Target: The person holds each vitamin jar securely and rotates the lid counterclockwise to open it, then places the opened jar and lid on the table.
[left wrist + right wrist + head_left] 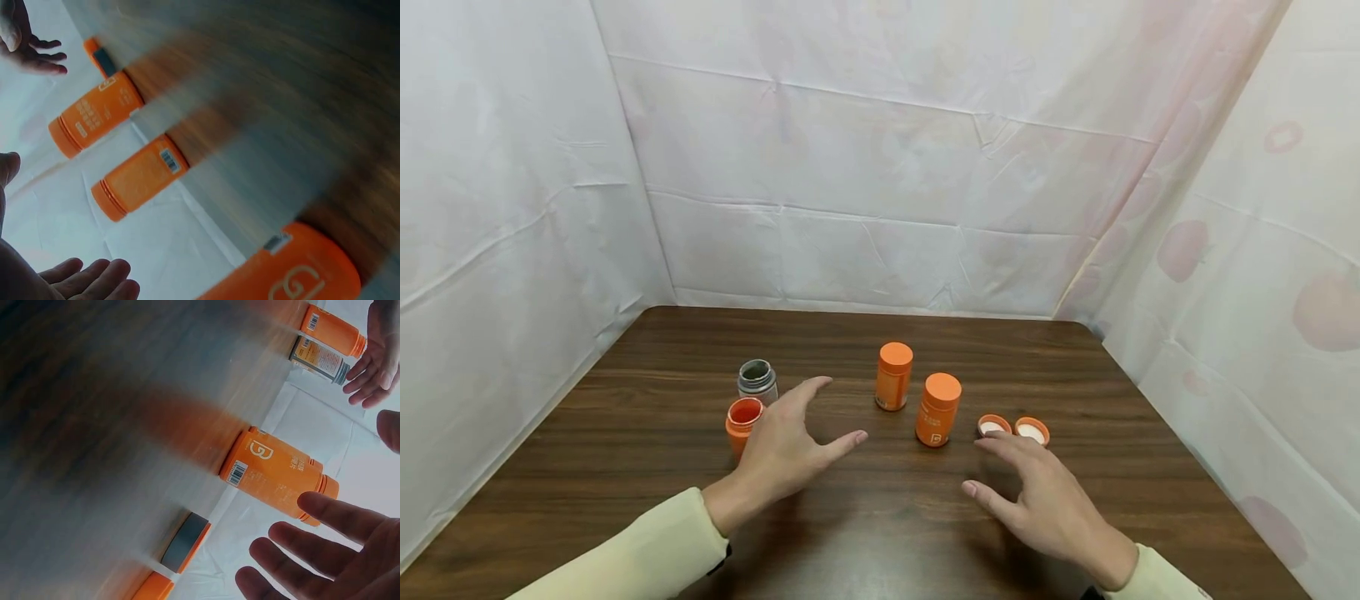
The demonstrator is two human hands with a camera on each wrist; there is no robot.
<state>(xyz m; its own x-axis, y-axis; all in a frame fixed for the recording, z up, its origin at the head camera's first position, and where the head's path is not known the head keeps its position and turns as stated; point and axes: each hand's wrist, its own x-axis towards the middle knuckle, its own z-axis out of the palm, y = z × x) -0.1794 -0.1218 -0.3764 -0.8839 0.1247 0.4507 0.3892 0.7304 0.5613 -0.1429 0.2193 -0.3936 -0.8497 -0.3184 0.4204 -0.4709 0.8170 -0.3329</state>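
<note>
My left hand [784, 450] hovers over the table, thumb and fingers spread apart, holding nothing. Just left of it stands an orange bottle [740, 437] without its cap, and behind that a grey bottle [758, 385] with a bare threaded neck. Two capped orange bottles, a rear one [892, 383] and a front one [937, 410], stand upright between the hands. Also empty, my right hand [1048, 504] is held above the table with fingers extended. Beyond its fingertips lie two caps, one grey-sided [185, 542] and one orange [1032, 430], their white insides facing up.
The dark wood-grain table [820, 333] carries all of these. White sheeting [880, 167] with faint pink patches hangs behind it and along both sides. Pale sleeves [647, 542] cover the forearms.
</note>
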